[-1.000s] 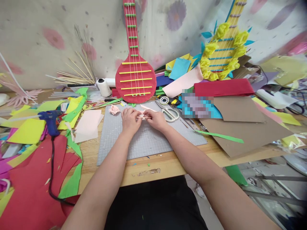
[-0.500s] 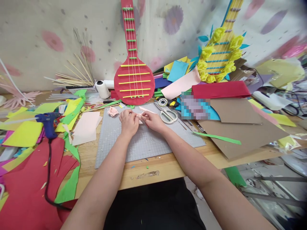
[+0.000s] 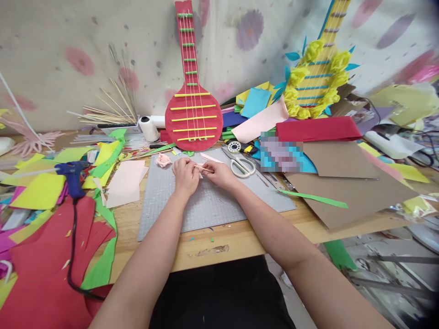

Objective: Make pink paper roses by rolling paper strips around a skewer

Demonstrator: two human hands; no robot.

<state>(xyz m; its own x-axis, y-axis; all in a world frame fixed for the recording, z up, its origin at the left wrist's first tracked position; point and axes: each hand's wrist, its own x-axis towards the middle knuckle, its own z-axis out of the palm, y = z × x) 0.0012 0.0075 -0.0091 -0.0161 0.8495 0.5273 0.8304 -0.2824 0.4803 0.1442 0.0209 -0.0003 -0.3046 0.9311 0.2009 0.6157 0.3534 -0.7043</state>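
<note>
My left hand (image 3: pixel 185 176) is closed, its fingertips pinching a small piece of pale pink paper (image 3: pixel 200 175) over the grey cutting mat (image 3: pixel 209 205). Close beside it, my right hand (image 3: pixel 218 175) grips a thin stick (image 3: pixel 206 170) that points toward the paper. The left fingers partly hide the paper, so its full shape cannot be made out. A crumpled pink paper flower (image 3: pixel 163 160) lies on the mat left of my hands. Behind them is a flat pink paper strip (image 3: pixel 211 157), and white-handled scissors (image 3: pixel 243 168) rest to the right.
A red paper-covered lute shape (image 3: pixel 194 119) stands behind the mat. To the left are a blue glue gun (image 3: pixel 72 176) with a black cord, pink sheets (image 3: pixel 125 183) and red paper (image 3: pixel 44 269). Brown cardboard (image 3: pixel 350 196) overhangs the right side of the wooden table (image 3: pixel 202 258).
The whole view has shifted slightly, so things appear a little further right and lower. My hands stay close together at the same spot, with small finger movements around the paper and stick.
</note>
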